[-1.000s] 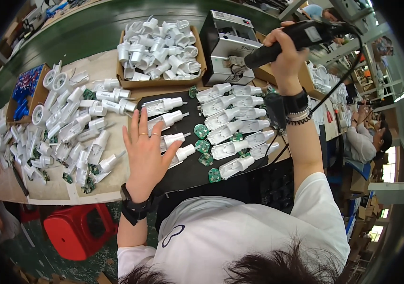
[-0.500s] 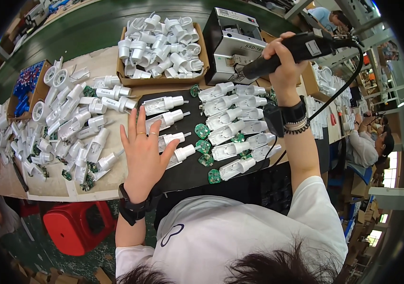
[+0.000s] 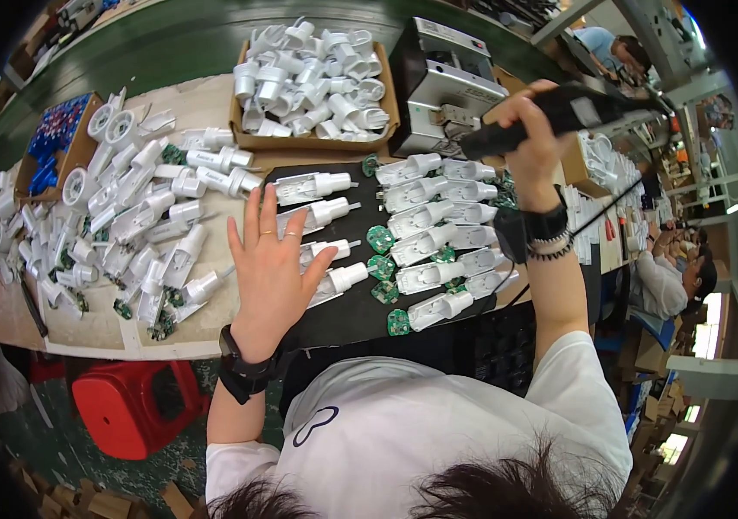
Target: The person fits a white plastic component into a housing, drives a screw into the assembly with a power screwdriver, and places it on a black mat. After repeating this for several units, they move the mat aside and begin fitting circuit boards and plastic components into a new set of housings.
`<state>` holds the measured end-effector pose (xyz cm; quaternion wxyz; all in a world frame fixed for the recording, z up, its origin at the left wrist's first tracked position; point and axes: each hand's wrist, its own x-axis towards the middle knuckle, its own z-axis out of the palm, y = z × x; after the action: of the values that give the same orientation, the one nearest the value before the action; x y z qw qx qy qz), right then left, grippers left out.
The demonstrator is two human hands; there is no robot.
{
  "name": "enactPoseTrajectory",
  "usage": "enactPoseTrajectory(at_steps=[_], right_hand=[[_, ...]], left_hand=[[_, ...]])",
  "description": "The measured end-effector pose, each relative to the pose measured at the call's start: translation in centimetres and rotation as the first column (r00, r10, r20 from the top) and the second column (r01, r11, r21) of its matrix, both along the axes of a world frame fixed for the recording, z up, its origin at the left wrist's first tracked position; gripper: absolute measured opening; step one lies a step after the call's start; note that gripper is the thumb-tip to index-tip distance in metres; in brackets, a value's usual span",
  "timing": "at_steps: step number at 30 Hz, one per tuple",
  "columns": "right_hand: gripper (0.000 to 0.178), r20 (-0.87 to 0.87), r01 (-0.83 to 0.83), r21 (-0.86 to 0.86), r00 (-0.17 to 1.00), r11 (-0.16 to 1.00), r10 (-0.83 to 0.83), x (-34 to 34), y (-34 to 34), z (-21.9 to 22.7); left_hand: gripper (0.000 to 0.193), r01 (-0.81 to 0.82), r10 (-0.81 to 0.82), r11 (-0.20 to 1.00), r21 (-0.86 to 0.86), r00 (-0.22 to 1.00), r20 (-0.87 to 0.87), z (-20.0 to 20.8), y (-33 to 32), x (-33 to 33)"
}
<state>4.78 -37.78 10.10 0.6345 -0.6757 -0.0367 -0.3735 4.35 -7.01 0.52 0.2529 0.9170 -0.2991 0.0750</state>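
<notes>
Lower than half a second ago, the black handheld tool (image 3: 563,112) now sits nearer the far right corner of the black mat (image 3: 343,316), while the left hand (image 3: 272,272) keeps its place over the mat's left part. The right hand (image 3: 535,138) is wrapped firmly round the tool. The left hand grips nothing: palm down, fingers spread over the nearest housings; whether it presses on them I cannot tell.

On the mat I count sixteen white housings (image 3: 421,221): a column of four under and beside the left hand, then two columns of six to the right. Five green circuit boards (image 3: 379,239) line the left side of the middle column; more show partly between the two right columns.

Left of the mat spreads a heap of white parts (image 3: 140,212), too tangled to count. Beyond the heap stands one carton of red and blue pieces (image 3: 59,130). Behind the mat are one carton of white caps (image 3: 313,86) and, to its right, one boxy machine (image 3: 447,82).

Writing shows as dark print on two cylindrical parts in the heap and lettering on the machine's front; the tool carries one pale label (image 3: 586,110).
</notes>
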Motion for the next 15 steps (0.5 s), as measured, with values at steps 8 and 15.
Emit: enactPoseTrajectory(at_steps=[8,15], right_hand=[[0.028,0.075,-0.321,-0.058,0.943,0.945,0.325,-0.2,8.1,3.2],[0.030,0.052,-0.437,-0.169,0.891,0.883,0.451,3.0,13.2,1.3]], left_hand=[[0.062,0.018,-0.018,1.000,0.016,0.999,0.044,0.0,-0.7,0.8],[0.075,0.020,-0.022,0.999,0.038,0.999,0.035,-0.6,-1.2,1.9]])
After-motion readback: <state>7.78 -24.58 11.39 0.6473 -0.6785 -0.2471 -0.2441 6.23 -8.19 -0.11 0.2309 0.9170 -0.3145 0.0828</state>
